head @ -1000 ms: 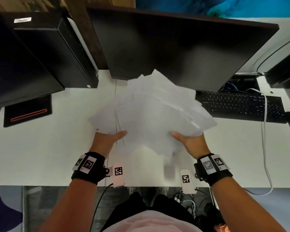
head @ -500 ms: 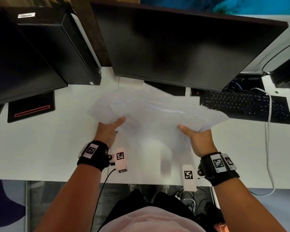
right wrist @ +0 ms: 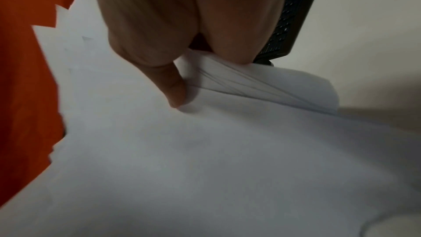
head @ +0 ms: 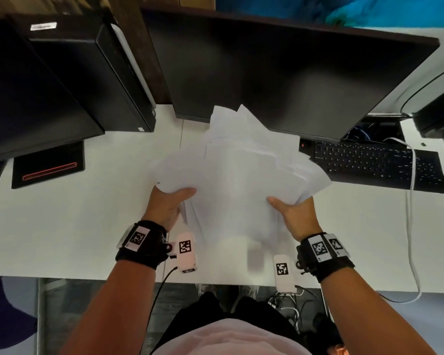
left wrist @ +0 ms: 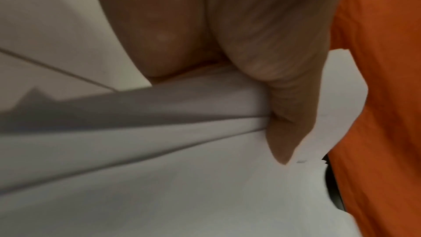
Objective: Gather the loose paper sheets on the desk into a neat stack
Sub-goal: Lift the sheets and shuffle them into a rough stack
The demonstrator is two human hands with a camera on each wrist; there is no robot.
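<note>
A loose, fanned bundle of white paper sheets (head: 241, 172) is held above the white desk (head: 62, 226), its corners sticking out unevenly toward the monitor. My left hand (head: 171, 201) grips the bundle's left edge, thumb on top and fingers hidden beneath. My right hand (head: 292, 211) grips the right edge the same way. In the left wrist view the thumb (left wrist: 293, 114) presses down on the paper sheets (left wrist: 159, 168). The right wrist view has the thumb (right wrist: 173, 86) pinching several layered paper sheets (right wrist: 227, 150), whose edges (right wrist: 262, 80) curl up beside it.
A large dark monitor (head: 280, 73) stands just behind the papers. A black keyboard (head: 374, 162) with a white cable (head: 412, 201) lies at the right. A black computer case (head: 92, 78) and a black pad with a red stripe (head: 49, 167) sit at the left.
The bundle, lowered and flattened half a second ago, has tipped back up toward the monitor, and both hands have drawn closer together with the sheets bunched tighter between them.
</note>
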